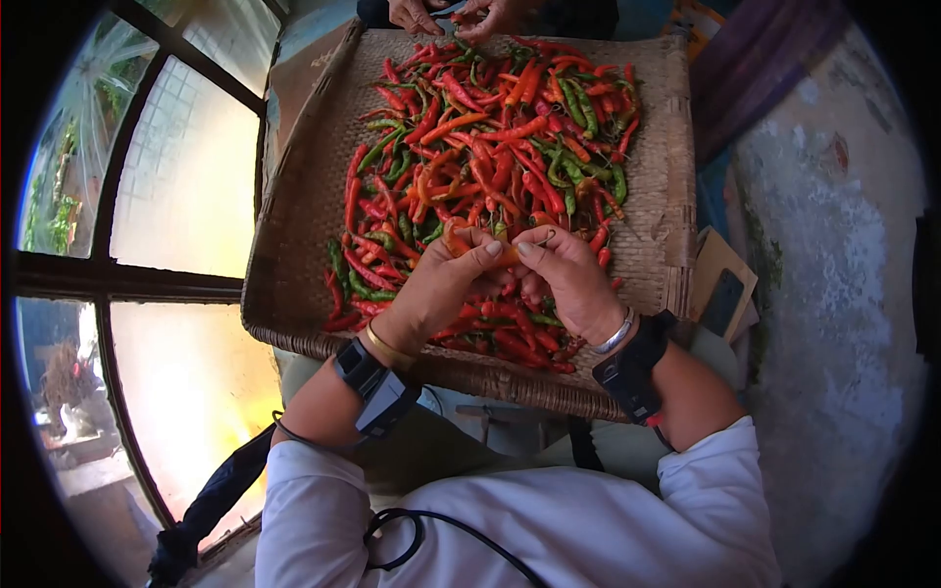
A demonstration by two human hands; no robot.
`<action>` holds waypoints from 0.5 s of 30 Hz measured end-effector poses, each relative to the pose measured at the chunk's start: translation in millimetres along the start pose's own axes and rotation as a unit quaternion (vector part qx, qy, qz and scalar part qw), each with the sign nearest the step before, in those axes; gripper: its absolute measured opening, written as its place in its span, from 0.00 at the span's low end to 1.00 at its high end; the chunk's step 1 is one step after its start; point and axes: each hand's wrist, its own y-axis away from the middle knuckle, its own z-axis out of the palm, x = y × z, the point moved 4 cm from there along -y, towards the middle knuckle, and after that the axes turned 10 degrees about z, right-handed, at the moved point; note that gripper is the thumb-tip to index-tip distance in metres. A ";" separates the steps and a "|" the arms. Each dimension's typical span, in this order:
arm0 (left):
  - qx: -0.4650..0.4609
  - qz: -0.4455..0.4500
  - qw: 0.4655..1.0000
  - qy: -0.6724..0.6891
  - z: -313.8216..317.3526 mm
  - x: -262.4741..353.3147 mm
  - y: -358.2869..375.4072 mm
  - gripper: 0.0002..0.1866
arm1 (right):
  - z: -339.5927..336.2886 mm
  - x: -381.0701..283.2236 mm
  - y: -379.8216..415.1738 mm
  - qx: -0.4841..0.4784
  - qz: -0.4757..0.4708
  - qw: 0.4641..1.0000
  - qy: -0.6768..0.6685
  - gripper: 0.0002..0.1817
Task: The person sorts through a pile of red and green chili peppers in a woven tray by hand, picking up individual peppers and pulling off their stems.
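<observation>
Over the near half of a woven tray [667,176], my two hands are close together above a heap of red and green chili peppers [490,147]. My left hand [446,274] is closed round an orange-red pepper [506,257], its thumb pressed on it. My right hand [567,274] pinches the same pepper near its stem end, thumb and forefinger together. The fingertips of the two hands nearly touch. Their lower fingers are partly hidden beneath the palms.
Across the tray, a co-worker's two hands [446,15] are at its far edge. A paned window [176,186] stands at the left. Beside the tray's right edge is a cardboard piece [708,269] with a dark flat object [723,300].
</observation>
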 end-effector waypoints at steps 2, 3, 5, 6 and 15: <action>0.017 0.008 0.999 -0.033 -2.9 1.3 -1.2 0.07 | -0.1 -6.8 0.7 0.009 -0.021 0.998 0.055 0.09; 0.016 0.011 0.999 -0.031 -4.7 2.9 -1.7 0.07 | -0.7 -11.0 2.4 0.020 -0.040 0.993 0.107 0.09; 0.022 0.044 0.998 -0.028 -12.9 9.5 -1.1 0.08 | -5.4 -23.7 2.9 0.041 -0.058 0.989 0.128 0.08; 0.024 0.044 0.998 -0.025 -14.6 13.8 -0.1 0.08 | -9.0 -31.8 3.9 0.063 -0.076 0.984 0.145 0.08; -0.060 0.172 0.728 -0.661 -42.5 25.2 -5.3 0.12 | -7.1 -34.1 1.9 -0.096 0.039 0.849 0.518 0.08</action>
